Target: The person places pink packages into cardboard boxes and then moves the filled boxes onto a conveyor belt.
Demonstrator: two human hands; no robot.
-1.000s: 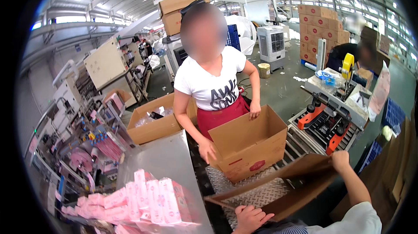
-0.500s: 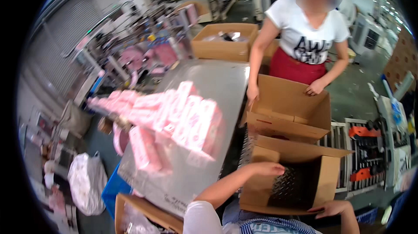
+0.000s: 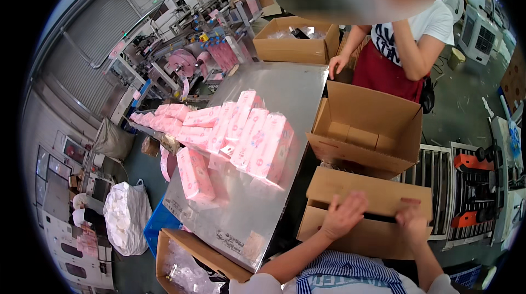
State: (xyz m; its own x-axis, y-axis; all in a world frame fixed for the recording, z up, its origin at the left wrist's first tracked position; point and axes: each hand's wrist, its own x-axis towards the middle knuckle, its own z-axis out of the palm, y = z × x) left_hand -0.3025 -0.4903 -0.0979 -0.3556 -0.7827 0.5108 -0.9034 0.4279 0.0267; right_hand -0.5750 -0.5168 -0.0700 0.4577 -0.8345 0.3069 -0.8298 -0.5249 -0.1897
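Note:
A brown cardboard box [image 3: 367,239] stands in front of me, its far flap [image 3: 361,187] folded over the opening so that the inside is mostly hidden. My left hand [image 3: 344,216] lies on the box with fingers spread, touching the flap and somewhat blurred. At the flap's right end, my right hand [image 3: 412,222] has its fingers curled round the near edge. Just beyond stands a second cardboard box [image 3: 364,154] with its top open. Pink soft packs [image 3: 257,143] lie in a row on the metal table [image 3: 279,83] to my left.
Across the second box stands a co-worker [image 3: 392,47], one hand at the table corner and the other raised. Another carton [image 3: 296,47] sits at the table's far end. A carton with clear plastic [image 3: 186,266] is at lower left. Roller conveyor [image 3: 433,182] lies to the right.
The far flap has come down over the near box's opening. My left hand moved from inside the box onto the flap; my right rose from the near rim. The co-worker raised one hand.

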